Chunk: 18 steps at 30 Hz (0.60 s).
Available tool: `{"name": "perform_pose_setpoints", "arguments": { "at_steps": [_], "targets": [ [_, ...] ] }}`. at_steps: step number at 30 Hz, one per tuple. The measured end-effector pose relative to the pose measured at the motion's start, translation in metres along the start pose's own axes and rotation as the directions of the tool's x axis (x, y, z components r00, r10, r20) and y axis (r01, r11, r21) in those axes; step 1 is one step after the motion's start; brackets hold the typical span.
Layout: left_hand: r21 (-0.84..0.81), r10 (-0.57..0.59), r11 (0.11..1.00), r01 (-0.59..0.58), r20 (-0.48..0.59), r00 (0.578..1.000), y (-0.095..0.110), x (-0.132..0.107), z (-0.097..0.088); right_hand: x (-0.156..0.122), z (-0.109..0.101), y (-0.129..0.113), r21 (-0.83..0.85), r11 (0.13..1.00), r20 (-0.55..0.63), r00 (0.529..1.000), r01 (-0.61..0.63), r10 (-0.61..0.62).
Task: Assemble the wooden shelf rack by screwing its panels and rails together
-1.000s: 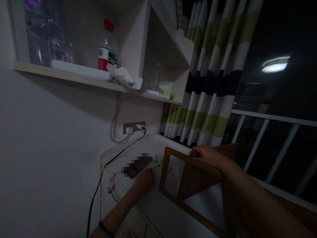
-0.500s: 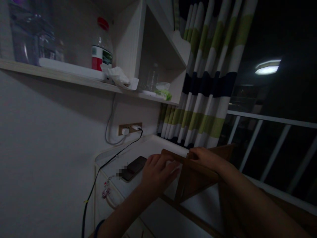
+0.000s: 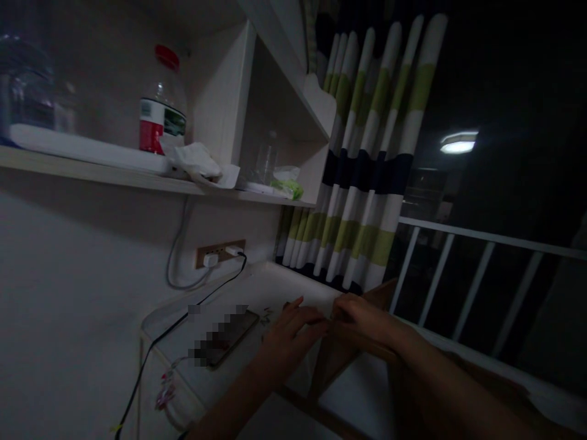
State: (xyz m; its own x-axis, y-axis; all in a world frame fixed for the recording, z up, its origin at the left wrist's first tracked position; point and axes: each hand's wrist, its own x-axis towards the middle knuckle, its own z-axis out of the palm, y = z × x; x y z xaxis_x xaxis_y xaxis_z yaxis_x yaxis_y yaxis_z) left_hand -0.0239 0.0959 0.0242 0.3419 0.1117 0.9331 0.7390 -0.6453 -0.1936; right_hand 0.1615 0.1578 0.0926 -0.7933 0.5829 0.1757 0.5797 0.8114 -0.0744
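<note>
A brown wooden frame (image 3: 337,363) stands on edge on the white desk top (image 3: 270,287). My right hand (image 3: 360,318) is closed over the frame's top corner. My left hand (image 3: 291,333) rests against the frame's left upright with its fingers laid along the top edge, close to my right hand. Whether the left fingers curl round the wood is hard to make out in the dim light. A dark phone (image 3: 229,336) lies flat on the desk just left of my left hand, with several small bits (image 3: 266,315) scattered beside it.
A black cable (image 3: 183,318) runs from the wall socket (image 3: 220,253) down over the desk edge. A wall shelf (image 3: 119,177) holds a red-capped bottle (image 3: 162,104) and crumpled tissue (image 3: 197,162). A striped curtain (image 3: 367,171) and white railing (image 3: 458,269) stand behind.
My left hand rose from the desk by the phone and went to the frame's left upright, near my right hand. The view turned right and down a little.
</note>
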Motion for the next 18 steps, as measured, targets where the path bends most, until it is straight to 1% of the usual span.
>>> {"name": "perform_pose_setpoints", "arguments": {
  "at_steps": [5,10,12,14,18],
  "targets": [
    [-0.025,0.002,1.0,-0.004,-0.06,0.998,-0.003,-0.005,0.005,0.01,-0.003,-0.001,-0.022,0.999,0.041,0.998,0.047,-0.046],
    [-0.169,-0.092,0.982,0.088,-0.017,0.996,-0.002,0.001,0.003,0.019,-0.006,0.001,-0.046,0.994,0.08,0.992,0.099,-0.095],
    [-0.197,-0.117,0.974,0.113,-0.006,0.993,-0.002,0.005,0.001,0.02,-0.007,0.001,-0.053,0.992,0.084,0.99,0.115,-0.11],
    [-0.204,-0.123,0.971,0.122,0.01,0.992,-0.002,0.009,-0.001,0.019,-0.007,0.001,-0.06,0.99,0.075,0.99,0.126,-0.121],
    [-0.203,-0.081,0.976,0.083,0.018,0.997,-0.006,0.009,-0.001,0.019,-0.004,0.003,-0.053,0.99,0.054,0.991,0.129,-0.126]
  ]
}}
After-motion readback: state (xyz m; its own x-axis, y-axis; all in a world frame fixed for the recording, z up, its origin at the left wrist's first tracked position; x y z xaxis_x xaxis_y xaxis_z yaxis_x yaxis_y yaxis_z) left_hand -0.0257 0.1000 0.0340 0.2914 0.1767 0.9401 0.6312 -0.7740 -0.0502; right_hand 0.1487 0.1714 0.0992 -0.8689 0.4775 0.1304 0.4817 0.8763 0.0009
